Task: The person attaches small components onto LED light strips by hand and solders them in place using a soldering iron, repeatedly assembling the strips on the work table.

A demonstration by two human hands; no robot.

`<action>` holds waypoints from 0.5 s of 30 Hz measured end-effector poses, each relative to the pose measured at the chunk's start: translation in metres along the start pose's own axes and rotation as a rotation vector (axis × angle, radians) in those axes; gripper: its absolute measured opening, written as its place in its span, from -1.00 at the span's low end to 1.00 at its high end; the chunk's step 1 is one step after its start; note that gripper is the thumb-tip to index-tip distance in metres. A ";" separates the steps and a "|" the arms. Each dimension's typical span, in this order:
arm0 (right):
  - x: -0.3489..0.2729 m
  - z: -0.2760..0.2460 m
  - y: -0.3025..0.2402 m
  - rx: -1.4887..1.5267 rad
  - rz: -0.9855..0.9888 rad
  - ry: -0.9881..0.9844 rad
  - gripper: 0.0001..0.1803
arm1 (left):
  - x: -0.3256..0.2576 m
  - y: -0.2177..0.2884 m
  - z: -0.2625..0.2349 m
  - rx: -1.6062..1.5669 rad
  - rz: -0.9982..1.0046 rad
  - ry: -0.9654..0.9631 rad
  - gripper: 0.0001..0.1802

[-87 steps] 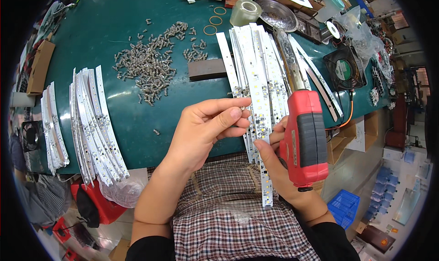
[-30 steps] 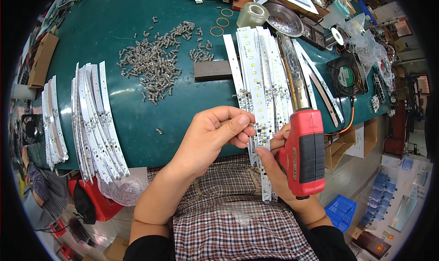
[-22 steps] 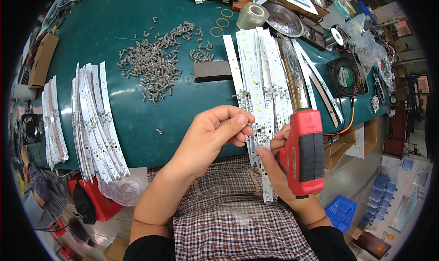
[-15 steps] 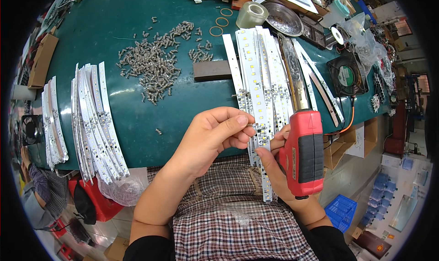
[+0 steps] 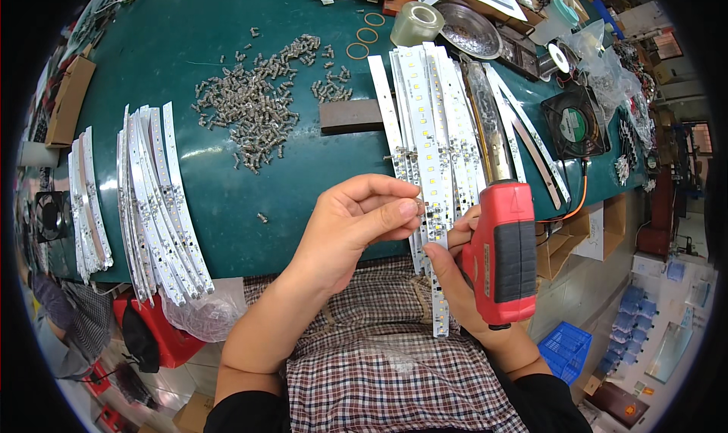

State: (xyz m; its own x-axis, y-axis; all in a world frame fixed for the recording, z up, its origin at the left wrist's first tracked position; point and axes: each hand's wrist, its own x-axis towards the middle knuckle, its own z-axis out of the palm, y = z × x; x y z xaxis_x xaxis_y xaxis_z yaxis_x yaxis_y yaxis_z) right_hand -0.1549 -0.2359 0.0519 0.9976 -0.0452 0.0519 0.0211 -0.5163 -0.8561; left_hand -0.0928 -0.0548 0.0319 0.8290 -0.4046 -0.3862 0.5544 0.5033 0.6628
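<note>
A long white LED strip board (image 5: pixel 427 164) reaches from the stacked strips down over my lap. My right hand (image 5: pixel 462 281) pinches it near its lower part, thumb on top. A red tool with a black grip (image 5: pixel 509 255) covers part of that hand; how it is held is hidden. Thumb and fingertips of my left hand (image 5: pixel 356 221) are closed together at the strip's left edge, beside its small components. Whatever they pinch is too small to make out. Under the held strip lies a pile of similar LED strips (image 5: pixel 457 114).
Small metal parts (image 5: pixel 262 107) lie heaped on the green table (image 5: pixel 235 228). More strips (image 5: pixel 159 198) fan out at left. A dark bar (image 5: pixel 350 117), tape roll (image 5: pixel 418 23), metal dish (image 5: pixel 469 29), solder spool (image 5: pixel 559 58) and fan (image 5: pixel 574 126) stand around the pile.
The held strip has tilted slightly, its lower end shifting a little left. My left fingertips have moved slightly at its edge. The right hand stays almost in place.
</note>
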 end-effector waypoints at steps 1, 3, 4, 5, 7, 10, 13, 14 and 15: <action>0.000 0.000 0.001 0.002 -0.007 -0.002 -0.36 | 0.000 -0.001 0.000 -0.025 0.005 -0.004 -0.80; -0.001 0.000 0.001 0.004 -0.013 -0.004 -0.36 | 0.001 -0.002 0.001 -0.030 0.004 -0.005 -0.80; -0.001 0.000 0.001 -0.004 -0.011 0.001 -0.37 | 0.001 -0.003 0.001 -0.035 0.003 -0.006 -0.80; -0.001 0.000 0.001 -0.012 -0.009 0.006 -0.38 | 0.001 -0.003 0.001 -0.035 0.003 -0.006 -0.80; 0.000 -0.001 -0.002 -0.016 0.000 -0.005 -0.39 | 0.001 -0.003 0.000 -0.043 -0.006 -0.018 -0.76; -0.001 0.000 -0.001 -0.015 0.010 -0.006 -0.40 | 0.000 -0.003 0.000 -0.021 -0.009 -0.024 -0.77; -0.001 -0.002 0.000 -0.069 -0.027 -0.035 -0.42 | 0.001 -0.006 -0.001 -0.003 0.007 -0.011 -0.81; -0.001 -0.003 0.000 -0.128 -0.064 -0.072 -0.43 | 0.001 -0.005 -0.001 -0.003 0.007 -0.010 -0.81; -0.001 -0.003 0.001 -0.129 -0.064 -0.072 -0.43 | 0.001 -0.005 -0.001 -0.010 0.006 -0.014 -0.79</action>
State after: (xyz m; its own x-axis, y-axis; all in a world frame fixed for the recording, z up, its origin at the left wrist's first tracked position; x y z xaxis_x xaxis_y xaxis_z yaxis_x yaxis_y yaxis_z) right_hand -0.1557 -0.2389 0.0527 0.9968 0.0498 0.0631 0.0804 -0.6219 -0.7790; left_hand -0.0949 -0.0569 0.0282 0.8310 -0.4121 -0.3737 0.5506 0.5129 0.6586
